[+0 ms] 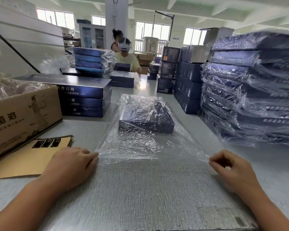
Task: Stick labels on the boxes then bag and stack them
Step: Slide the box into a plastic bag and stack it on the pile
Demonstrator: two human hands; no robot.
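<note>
1. The grey bench point(140, 197) runs under everything.
2. On the right, a tall stack of bagged boxes point(257, 90) crowds the bench edge, well apart from the hands.
3. On the left is a cardboard carton point(23, 114), with a stack of bare boxes point(83, 97) just behind it.
4. In the centre the clear bag point(132, 145) lies flat, mouth toward the person, with the dark box point(145, 114) inside at its far end.
5. A brown label sheet point(23, 162) lies beside the left hand.
6. The left hand point(73, 162) pinches the bag's left mouth corner. The right hand point(230, 165) nips the right corner between thumb and forefinger — the edge is stretched between them.
</note>
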